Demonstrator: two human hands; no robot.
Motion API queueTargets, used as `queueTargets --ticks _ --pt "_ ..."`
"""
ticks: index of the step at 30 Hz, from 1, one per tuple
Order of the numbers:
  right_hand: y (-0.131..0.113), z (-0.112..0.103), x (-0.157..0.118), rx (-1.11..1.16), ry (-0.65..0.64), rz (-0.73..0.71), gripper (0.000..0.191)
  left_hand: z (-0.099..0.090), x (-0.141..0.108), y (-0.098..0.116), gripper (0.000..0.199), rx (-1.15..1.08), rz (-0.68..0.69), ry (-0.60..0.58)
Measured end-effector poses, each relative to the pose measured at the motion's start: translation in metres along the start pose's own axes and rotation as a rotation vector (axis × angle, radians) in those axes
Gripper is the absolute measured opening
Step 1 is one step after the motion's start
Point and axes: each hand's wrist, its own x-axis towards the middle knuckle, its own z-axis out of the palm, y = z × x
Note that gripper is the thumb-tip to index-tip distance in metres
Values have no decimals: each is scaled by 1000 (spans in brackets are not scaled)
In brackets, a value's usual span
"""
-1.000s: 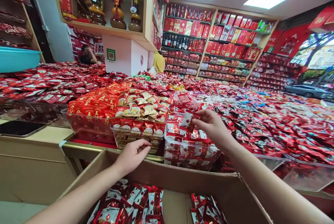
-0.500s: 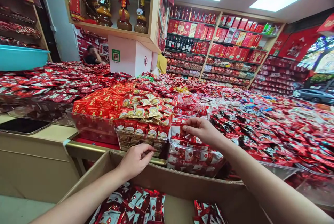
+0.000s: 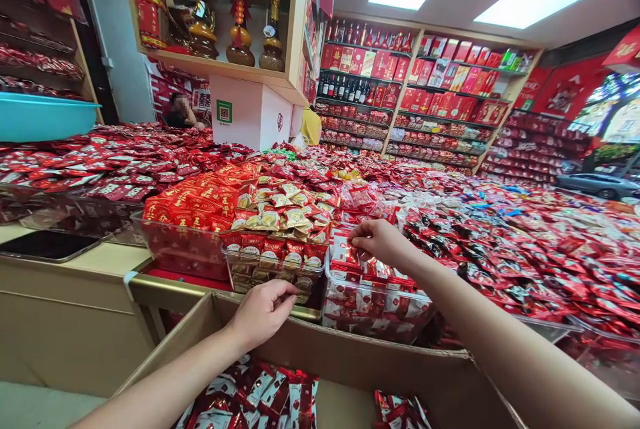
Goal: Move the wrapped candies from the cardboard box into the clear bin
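Plainly — right hand (image 3: 381, 240) pinching red-white packet (image 3: 343, 249); left hand (image 3: 263, 312) over cardboard box (image 3: 385, 349) — grip unclear.

Left of my left hand (image 3: 264, 316) I see a dark-screened device (image 3: 49, 246) lying flat, a turquoise basin (image 3: 47, 117) farther off behind it; well beyond my right hand (image 3: 383, 242), dark bottles (image 3: 343, 88) stand in a row, and a grey car (image 3: 597, 184) shows to its right

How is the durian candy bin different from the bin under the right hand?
The durian candy bin holds red-and-gold packets; the bin under the right hand holds red-and-white packets. The durian candy bin is heaped high; the other bin is piled lower. Both are clear plastic.
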Motion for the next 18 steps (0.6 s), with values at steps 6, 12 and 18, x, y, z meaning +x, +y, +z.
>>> queueTargets --ticks 6,12,18 --pt "-5 3 -8 -276 -50 -12 12 0 0 0 18 -1 7 -6" --pt "-10 8 -10 -573 -33 -156 16 0 0 -1 19 9 22 -9" --pt "-28 -10 -35 -394 217 -308 16 1 2 -1 20 30 30 -20"
